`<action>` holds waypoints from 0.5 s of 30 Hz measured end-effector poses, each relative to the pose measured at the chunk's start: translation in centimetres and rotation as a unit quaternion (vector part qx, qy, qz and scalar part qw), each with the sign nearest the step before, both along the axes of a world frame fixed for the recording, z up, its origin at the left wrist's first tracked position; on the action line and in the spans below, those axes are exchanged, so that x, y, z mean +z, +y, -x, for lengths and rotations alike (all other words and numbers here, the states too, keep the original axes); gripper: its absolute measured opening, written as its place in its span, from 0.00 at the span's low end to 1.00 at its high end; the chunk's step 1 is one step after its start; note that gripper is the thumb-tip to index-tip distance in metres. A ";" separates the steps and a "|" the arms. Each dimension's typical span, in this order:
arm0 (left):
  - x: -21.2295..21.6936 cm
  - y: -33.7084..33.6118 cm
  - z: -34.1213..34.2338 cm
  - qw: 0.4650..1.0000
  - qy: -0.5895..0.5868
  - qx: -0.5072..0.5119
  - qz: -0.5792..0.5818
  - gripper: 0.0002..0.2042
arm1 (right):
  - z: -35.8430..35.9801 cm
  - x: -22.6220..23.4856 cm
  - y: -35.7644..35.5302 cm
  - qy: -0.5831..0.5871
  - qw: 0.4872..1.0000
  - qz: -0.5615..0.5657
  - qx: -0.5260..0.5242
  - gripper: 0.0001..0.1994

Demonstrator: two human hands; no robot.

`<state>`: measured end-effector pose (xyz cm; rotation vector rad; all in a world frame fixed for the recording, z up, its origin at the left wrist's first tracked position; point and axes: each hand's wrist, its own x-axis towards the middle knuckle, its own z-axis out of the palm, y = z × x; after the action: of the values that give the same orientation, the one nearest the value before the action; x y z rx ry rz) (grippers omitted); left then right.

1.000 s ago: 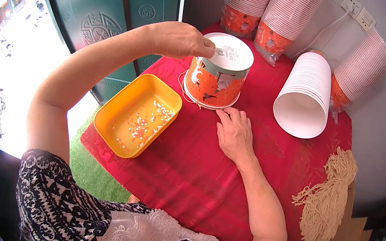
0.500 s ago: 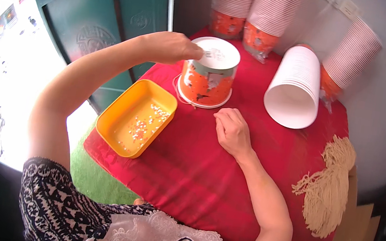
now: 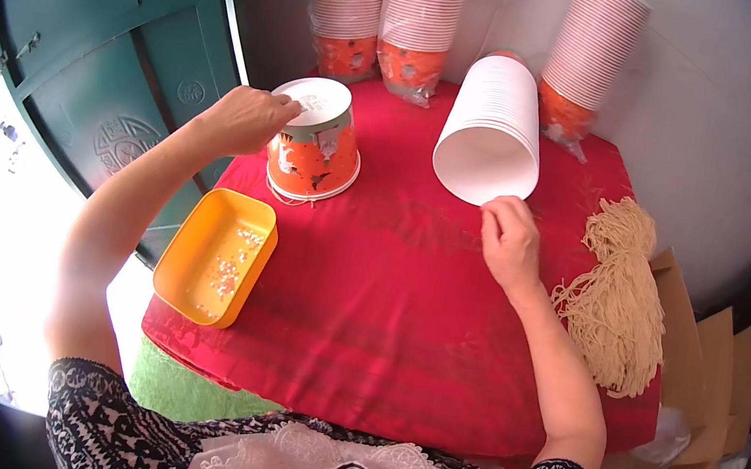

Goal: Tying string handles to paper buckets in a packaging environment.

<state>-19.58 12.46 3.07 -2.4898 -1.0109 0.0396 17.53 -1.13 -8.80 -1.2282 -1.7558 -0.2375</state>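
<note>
So far, orange bucket [image 3: 316,161] stands inverted, upper left of frame, cord [image 3: 283,197] at rim; nested buckets [image 3: 495,101], upper centre, lie unseparated. Our left hand [image 3: 248,121] curls at bucket's base, right hand [image 3: 513,245] bunches near stack; we can't tell pinch.

Dark green door [image 3: 75,20], grey wall [image 3: 724,142], grass-green flooring [image 3: 180,385], glaring daylight [image 3: 22,267] outside.

Tray [image 3: 179,253] before bucket [image 3: 313,164], bucket stack [image 3: 497,106] right of both, on table [image 3: 362,321].
</note>
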 end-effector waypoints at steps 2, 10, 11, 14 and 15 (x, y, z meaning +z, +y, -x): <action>0.2 -0.8 -1.2 0.997 -0.066 -0.043 -0.014 0.11 | -1.6 -0.2 0.3 0.036 0.998 -0.003 -0.042 0.04; -1.0 -2.2 -11.9 0.939 -0.279 -0.035 0.199 0.10 | -5.5 -0.4 3.3 0.084 0.988 -0.008 -0.129 0.13; -1.9 -1.7 -12.9 0.935 -0.284 -0.016 0.211 0.11 | -5.5 -0.4 3.8 0.084 0.988 -0.015 -0.130 0.13; -6.5 0.9 -15.5 0.910 -0.350 0.041 0.216 0.13 | -5.1 -0.6 5.0 0.097 0.987 -0.020 -0.127 0.14; -8.3 1.8 -16.2 0.896 -0.389 0.052 0.205 0.13 | -5.1 -0.8 5.4 0.104 0.987 -0.017 -0.126 0.14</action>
<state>-3.38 14.21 -5.28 -2.8824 -1.5744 -0.8623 22.62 4.25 -9.65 -1.3980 -1.4141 -0.2739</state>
